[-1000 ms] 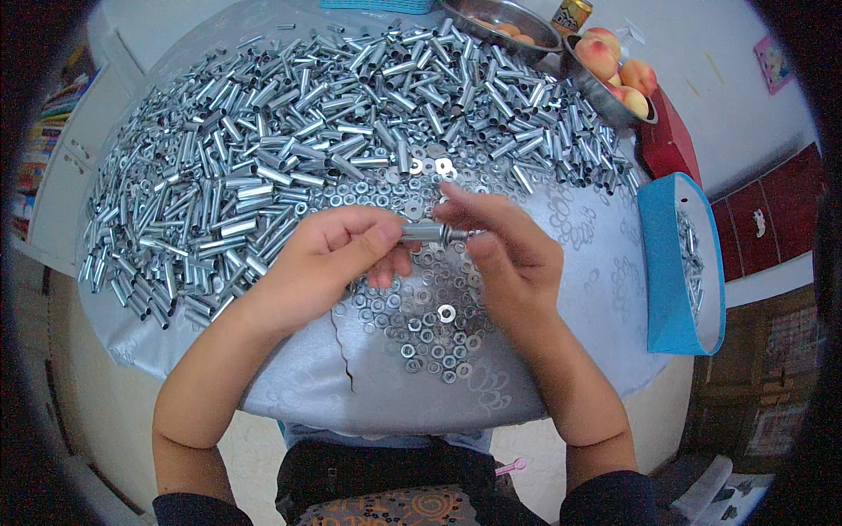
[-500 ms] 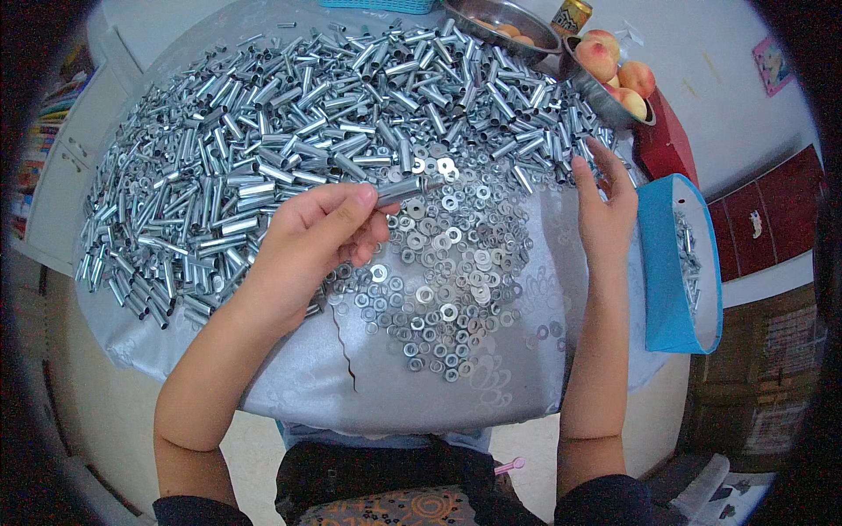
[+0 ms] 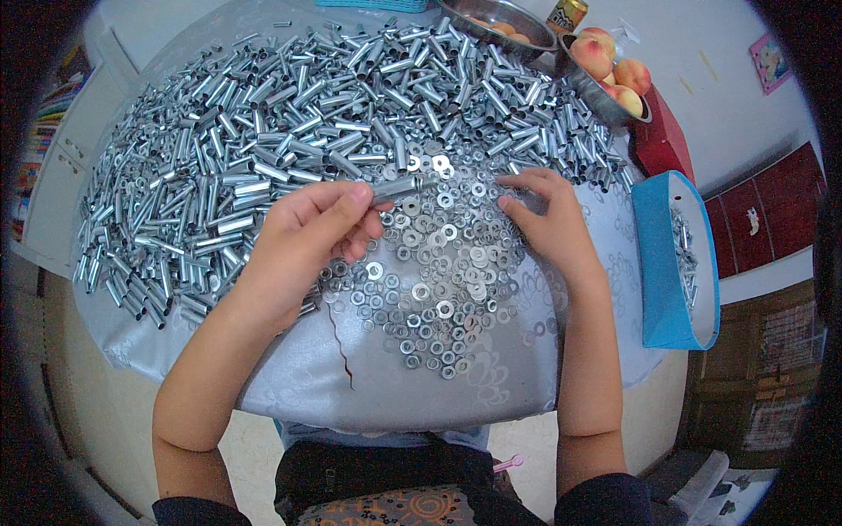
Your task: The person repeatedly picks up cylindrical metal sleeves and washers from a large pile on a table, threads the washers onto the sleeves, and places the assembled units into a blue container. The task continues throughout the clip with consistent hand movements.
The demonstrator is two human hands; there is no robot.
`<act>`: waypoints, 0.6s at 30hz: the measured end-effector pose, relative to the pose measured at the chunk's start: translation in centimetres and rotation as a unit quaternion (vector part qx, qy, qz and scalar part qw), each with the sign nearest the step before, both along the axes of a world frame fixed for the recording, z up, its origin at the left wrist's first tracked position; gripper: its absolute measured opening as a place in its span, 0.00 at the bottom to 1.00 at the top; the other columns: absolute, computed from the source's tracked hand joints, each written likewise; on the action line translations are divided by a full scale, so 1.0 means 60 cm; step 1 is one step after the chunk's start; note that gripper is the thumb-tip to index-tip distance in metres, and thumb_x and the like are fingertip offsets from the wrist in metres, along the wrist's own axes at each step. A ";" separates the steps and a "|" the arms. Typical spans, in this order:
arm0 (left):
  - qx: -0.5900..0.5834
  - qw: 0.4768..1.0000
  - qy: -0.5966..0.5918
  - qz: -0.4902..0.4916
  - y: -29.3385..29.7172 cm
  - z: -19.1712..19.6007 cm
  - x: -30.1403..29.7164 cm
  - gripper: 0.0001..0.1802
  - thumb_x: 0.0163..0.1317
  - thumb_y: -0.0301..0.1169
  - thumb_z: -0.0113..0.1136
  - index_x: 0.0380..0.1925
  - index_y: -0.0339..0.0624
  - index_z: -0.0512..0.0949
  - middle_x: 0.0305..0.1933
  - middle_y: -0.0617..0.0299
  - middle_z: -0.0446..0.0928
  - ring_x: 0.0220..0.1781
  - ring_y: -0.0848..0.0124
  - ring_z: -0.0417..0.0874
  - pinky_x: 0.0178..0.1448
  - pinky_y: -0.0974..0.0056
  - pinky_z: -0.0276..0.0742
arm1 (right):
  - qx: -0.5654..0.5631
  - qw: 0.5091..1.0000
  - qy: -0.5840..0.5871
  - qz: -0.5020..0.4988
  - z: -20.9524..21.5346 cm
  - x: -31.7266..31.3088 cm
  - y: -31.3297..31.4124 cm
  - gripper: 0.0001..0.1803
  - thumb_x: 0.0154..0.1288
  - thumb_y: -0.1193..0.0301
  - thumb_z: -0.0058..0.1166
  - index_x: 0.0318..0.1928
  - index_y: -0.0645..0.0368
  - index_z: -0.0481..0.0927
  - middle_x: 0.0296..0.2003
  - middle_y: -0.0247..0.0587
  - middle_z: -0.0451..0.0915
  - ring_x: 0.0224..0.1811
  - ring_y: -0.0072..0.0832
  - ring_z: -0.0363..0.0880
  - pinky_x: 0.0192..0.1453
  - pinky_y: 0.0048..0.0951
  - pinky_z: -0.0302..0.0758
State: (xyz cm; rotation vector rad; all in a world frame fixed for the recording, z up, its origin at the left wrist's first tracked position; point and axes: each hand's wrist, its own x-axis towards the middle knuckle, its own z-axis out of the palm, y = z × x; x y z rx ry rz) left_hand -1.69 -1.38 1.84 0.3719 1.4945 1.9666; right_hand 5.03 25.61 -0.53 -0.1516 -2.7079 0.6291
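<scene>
Between the thumb and fingers of my left hand [image 3: 307, 232] is a metal sleeve anchor [image 3: 396, 188], a silver tube with a narrower threaded end pointing right. It is held above the near part of the pile. My right hand [image 3: 553, 215] hovers at the right side of the washers [image 3: 447, 263], thumb and fingers apart with nothing visible between them. The washers and nuts lie loose in a heap in front of me. A wide mound of silver metal sleeves [image 3: 289, 114] spreads behind and to the left of them.
A blue fabric bin [image 3: 653, 263] with metal pieces inside stands at the table's right edge. Metal bowls, one with peaches [image 3: 630, 77], sit at the far right beside a can [image 3: 567, 16] and a red box [image 3: 664, 145]. A dark crack-like line [image 3: 340, 346] marks the tablecloth [image 3: 421, 399].
My right hand has moved left and nearer, from the sleeves by the peach bowl to the washers. My left hand keeps the sleeve anchor in nearly the same place.
</scene>
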 end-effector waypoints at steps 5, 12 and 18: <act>0.003 1.000 0.012 -0.008 0.000 -0.007 -0.002 0.14 0.62 0.37 0.49 0.35 0.35 0.75 0.25 0.66 0.74 0.25 0.82 0.68 0.31 0.77 0.65 | 0.004 0.999 -0.027 -0.021 0.006 0.003 -0.010 0.14 0.48 0.66 0.61 0.39 0.50 0.81 0.46 0.49 0.72 0.50 0.41 0.68 0.57 0.35 0.62; -0.008 1.000 -0.020 0.002 0.003 -0.005 -0.002 0.14 0.63 0.37 0.48 0.35 0.35 0.75 0.25 0.66 0.74 0.24 0.82 0.68 0.30 0.77 0.65 | 0.025 0.999 -0.005 -0.020 -0.001 0.001 -0.019 0.14 0.49 0.65 0.60 0.39 0.50 0.81 0.46 0.46 0.72 0.51 0.40 0.67 0.57 0.34 0.61; -0.014 0.999 -0.030 0.000 0.002 -0.008 -0.004 0.14 0.63 0.37 0.48 0.34 0.36 0.75 0.25 0.67 0.74 0.24 0.82 0.68 0.30 0.78 0.65 | 0.038 0.999 -0.003 -0.023 -0.001 -0.003 -0.023 0.13 0.49 0.68 0.60 0.36 0.58 0.81 0.44 0.47 0.73 0.48 0.40 0.70 0.53 0.33 0.65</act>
